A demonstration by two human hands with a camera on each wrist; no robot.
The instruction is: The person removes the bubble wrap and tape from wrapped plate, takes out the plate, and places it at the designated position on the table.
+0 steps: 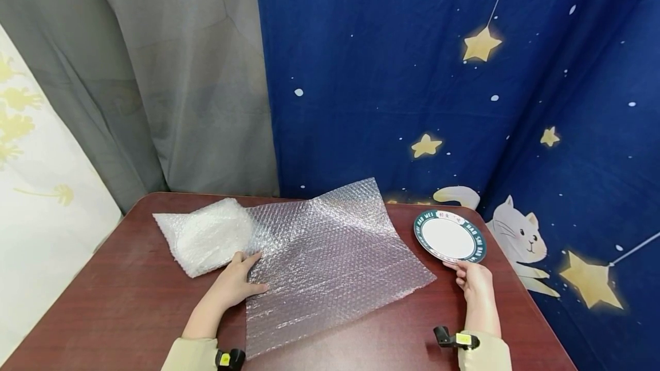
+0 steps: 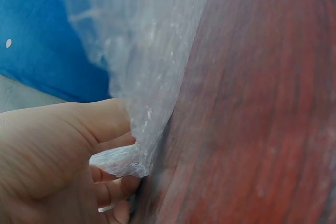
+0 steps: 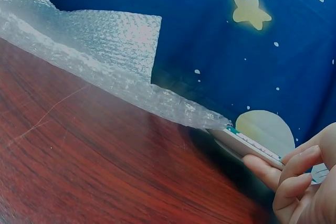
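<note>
In the lower middle of the head view, a sheet of bubble wrap (image 1: 330,262) spreads in a crooked four-sided shape, clear and pimpled, shiny along its creases, with its upper corner raised. At its left edge the left hand (image 1: 236,282) rests with thumb and forefinger spread wide, touching the film. Just beyond those fingers, left of centre, lies a bubble-wrapped bundle (image 1: 211,236), frosty white and puffy, a rounded form blurred inside its layers.

Right of centre, the right hand (image 1: 475,282) pinches the near rim of a round plate (image 1: 448,236), smooth and white in the middle, banded dark green with pale lettering. The table (image 1: 129,296) is reddish-brown, with streaky wood grain. Behind hang a matte grey curtain (image 1: 196,73) at upper left and a deep-blue curtain (image 1: 361,73) printed with yellow stars.
</note>
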